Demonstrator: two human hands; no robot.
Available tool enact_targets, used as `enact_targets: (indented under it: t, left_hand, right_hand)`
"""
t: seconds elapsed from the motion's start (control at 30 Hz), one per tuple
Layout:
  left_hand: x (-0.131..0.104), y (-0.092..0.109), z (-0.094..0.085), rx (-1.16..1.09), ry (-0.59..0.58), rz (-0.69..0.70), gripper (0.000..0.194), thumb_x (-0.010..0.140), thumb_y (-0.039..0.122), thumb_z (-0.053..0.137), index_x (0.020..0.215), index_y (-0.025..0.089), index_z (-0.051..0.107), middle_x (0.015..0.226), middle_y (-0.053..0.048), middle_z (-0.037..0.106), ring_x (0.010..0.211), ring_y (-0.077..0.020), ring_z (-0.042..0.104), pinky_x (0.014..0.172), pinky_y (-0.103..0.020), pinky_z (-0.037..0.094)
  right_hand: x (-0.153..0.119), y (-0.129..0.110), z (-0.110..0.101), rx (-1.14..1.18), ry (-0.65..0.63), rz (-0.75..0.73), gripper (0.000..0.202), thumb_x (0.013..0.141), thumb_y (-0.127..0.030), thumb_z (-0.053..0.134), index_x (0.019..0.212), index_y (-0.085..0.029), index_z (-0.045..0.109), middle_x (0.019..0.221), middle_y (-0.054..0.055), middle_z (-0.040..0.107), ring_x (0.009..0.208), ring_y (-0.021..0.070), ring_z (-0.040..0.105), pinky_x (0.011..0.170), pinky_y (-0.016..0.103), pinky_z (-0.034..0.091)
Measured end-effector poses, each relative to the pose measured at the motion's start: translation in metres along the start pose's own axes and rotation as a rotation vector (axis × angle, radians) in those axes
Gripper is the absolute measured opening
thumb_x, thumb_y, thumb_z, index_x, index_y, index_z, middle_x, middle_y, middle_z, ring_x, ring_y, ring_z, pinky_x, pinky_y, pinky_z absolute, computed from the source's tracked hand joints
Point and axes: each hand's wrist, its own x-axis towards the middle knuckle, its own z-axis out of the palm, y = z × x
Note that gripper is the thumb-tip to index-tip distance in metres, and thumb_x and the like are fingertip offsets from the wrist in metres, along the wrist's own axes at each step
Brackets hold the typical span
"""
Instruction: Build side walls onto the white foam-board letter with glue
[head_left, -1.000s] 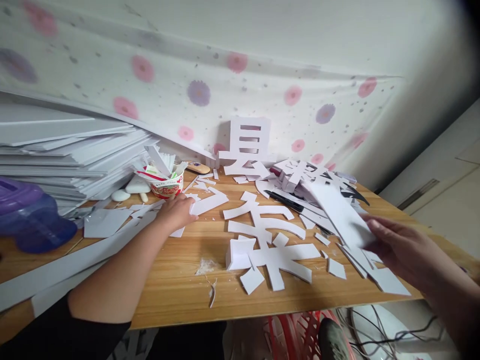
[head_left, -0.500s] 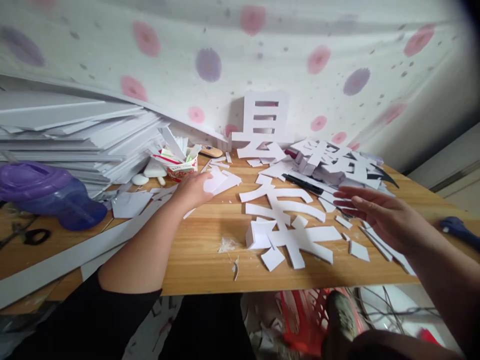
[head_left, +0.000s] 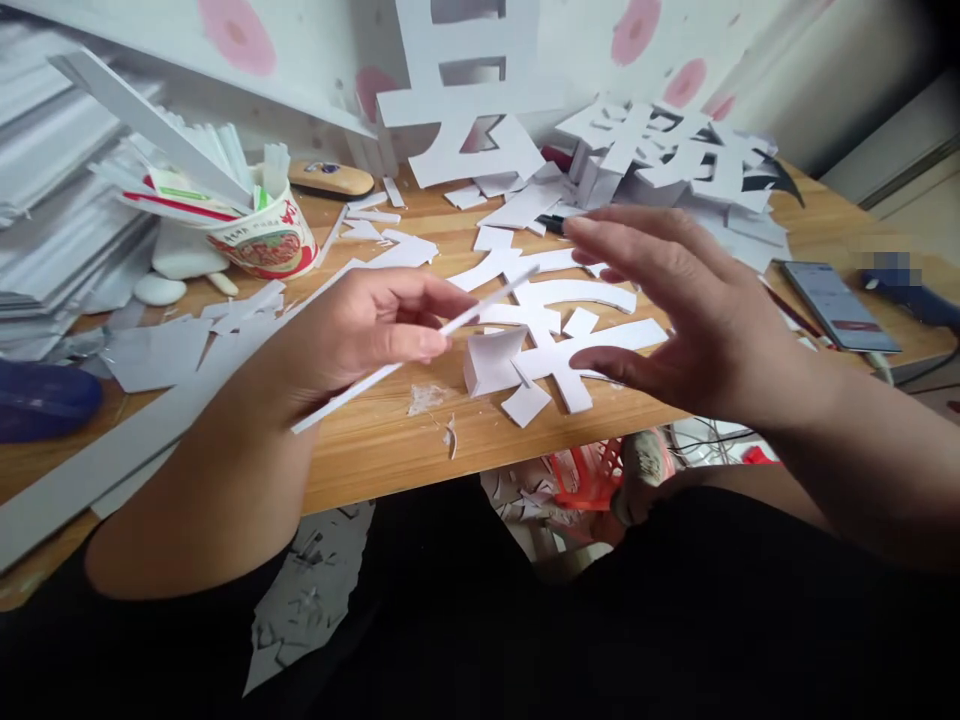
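Observation:
Between thumb and fingers, my left hand (head_left: 375, 325) pinches a thin piece of white foam board (head_left: 495, 293), seen nearly edge-on above the table. My right hand (head_left: 690, 300) hovers to the right with thumb and fingers spread, holding nothing. Under and between the hands lies a flat white cut-out character (head_left: 622, 340) on the wooden table (head_left: 375, 470). A small folded white piece (head_left: 495, 362) stands at its left part. The tip of a black pen or knife (head_left: 553, 223) shows behind my right fingertips; the rest is hidden.
A paper cup (head_left: 277, 240) holds white strips, with a wooden-backed brush (head_left: 330, 180) behind it. Another cut-out character (head_left: 465, 110) leans on the curtain. More cut-outs (head_left: 675, 150) are heaped right. A phone (head_left: 836, 305) lies at right; stacked boards (head_left: 45, 200) stand left.
My left hand has lifted a white foam board piece off the table and brought it closer. My right hand has moved left and opened wider. The view has tilted down and come nearer.

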Motion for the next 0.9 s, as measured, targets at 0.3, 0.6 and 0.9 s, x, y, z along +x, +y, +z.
enact_targets:
  t: [0.3, 0.6, 0.9]
  left_hand:
    - [-0.007, 0.007, 0.028, -0.048, -0.155, -0.066, 0.028, 0.08, 0.033, 0.062, 0.106, 0.025, 0.068, 0.105, -0.003, 0.071, 0.092, -0.0224, 0.068, 0.075, -0.029, 0.054]
    - [0.008, -0.027, 0.012, 0.152, 0.272, -0.198, 0.022, 0.083, 0.044, 0.061, 0.088, 0.022, 0.061, 0.07, -0.002, 0.065, 0.055, -0.0144, 0.06, 0.049, -0.025, 0.048]
    - [0.011, -0.042, 0.025, 0.106, 0.001, -0.36, 0.065, 0.078, 0.054, 0.063, 0.131, 0.024, 0.043, 0.071, -0.002, 0.072, 0.06, -0.0231, 0.069, 0.051, -0.028, 0.051]
  right_hand:
    - [0.002, -0.001, 0.009, 0.037, -0.102, -0.045, 0.013, 0.093, -0.026, 0.054, 0.098, -0.021, 0.066, 0.083, 0.001, 0.067, 0.078, 0.0155, 0.063, 0.068, 0.03, 0.051]
    - [-0.066, 0.104, -0.034, 0.164, -0.043, 0.539, 0.027, 0.074, -0.047, 0.071, 0.084, -0.022, 0.074, 0.059, -0.006, 0.06, 0.049, 0.0038, 0.044, 0.045, 0.026, 0.033]
    - [-0.075, 0.117, -0.011, -0.189, -0.349, 0.162, 0.038, 0.087, -0.061, 0.046, 0.097, -0.034, 0.071, 0.078, -0.001, 0.07, 0.056, 0.0113, 0.057, 0.047, 0.027, 0.036]
